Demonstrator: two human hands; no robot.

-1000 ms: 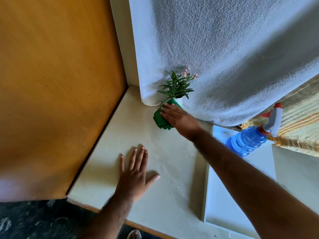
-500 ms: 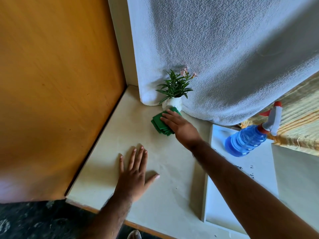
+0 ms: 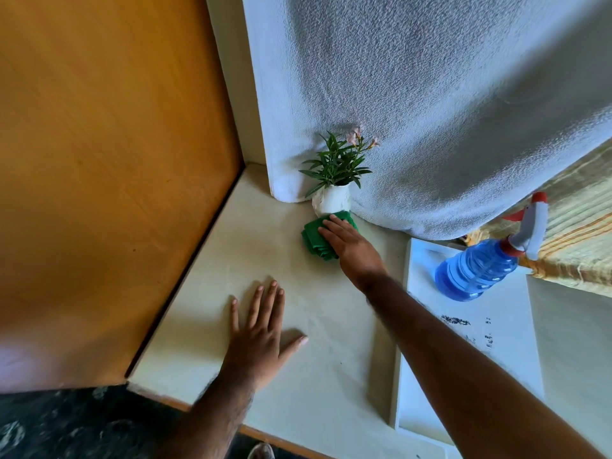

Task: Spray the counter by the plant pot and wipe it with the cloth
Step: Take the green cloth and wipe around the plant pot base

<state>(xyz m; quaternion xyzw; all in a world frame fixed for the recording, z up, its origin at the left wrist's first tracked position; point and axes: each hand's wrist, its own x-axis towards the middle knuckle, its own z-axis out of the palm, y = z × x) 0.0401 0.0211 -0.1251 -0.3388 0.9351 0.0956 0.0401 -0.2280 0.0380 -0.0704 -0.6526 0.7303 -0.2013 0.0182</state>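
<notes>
A small white plant pot with green leaves and pink flowers stands at the back of the cream counter. Right in front of it lies a folded green cloth, touching the pot's base. My right hand presses flat on the cloth, fingers pointing at the pot. My left hand rests flat on the counter nearer me, fingers spread, holding nothing. A blue spray bottle with a white and red trigger head lies tilted on a white tray to the right.
An orange wooden panel walls off the left side. A white textured cloth hangs behind the pot. Striped yellow fabric lies at the far right. The counter's front edge is near me, dark floor below.
My right hand has slid the green cloth a little toward me and back against the pot's base. My left hand has stayed put.
</notes>
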